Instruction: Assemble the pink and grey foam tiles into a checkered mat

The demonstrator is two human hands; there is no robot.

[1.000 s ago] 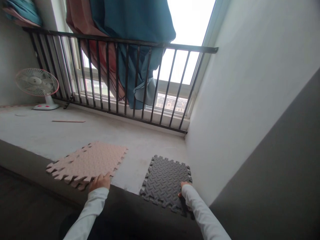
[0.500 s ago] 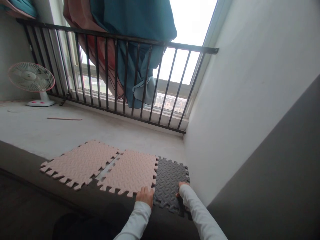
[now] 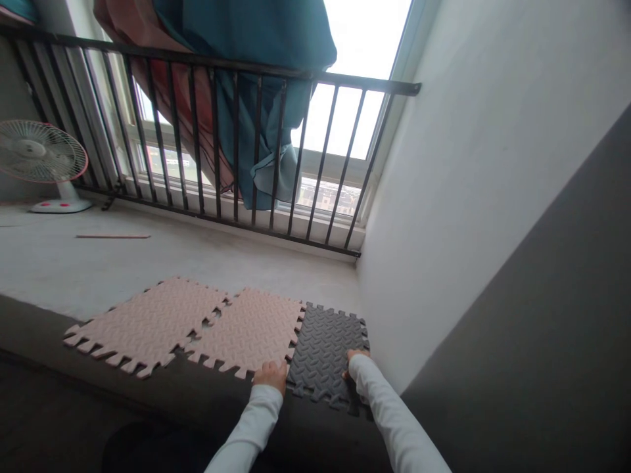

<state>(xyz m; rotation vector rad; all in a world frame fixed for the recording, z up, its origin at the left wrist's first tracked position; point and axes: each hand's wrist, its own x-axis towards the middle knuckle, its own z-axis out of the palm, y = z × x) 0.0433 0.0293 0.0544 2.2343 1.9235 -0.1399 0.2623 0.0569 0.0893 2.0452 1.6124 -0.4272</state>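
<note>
My left hand [image 3: 271,376] grips the front right corner of a pink foam mat tile [image 3: 251,328], fingers over its edge and thumb hidden. Against that tile's right side lies a dark grey foam mat tile [image 3: 323,348] with a raised tread pattern. My right hand [image 3: 355,361] is closed at the grey tile's right edge, near the wall; its fingers are partly hidden by the sleeve. A second pink foam mat tile [image 3: 148,322] lies to the left, its toothed edge close against the middle tile with small gaps between the teeth.
The tiles lie along the front edge of a pale ledge [image 3: 197,256]. Behind runs a black metal railing [image 3: 207,62] before a window with a blue and pink curtain [image 3: 246,33]. A fan [image 3: 42,157] and a thin stick [image 3: 113,236] are at left; a white wall [image 3: 473,164] rises at right.
The gap between the two pink tiles has narrowed as the middle tile and my left hand moved left. The grey tile and my right hand stay beside it. The view has shifted slightly right.
</note>
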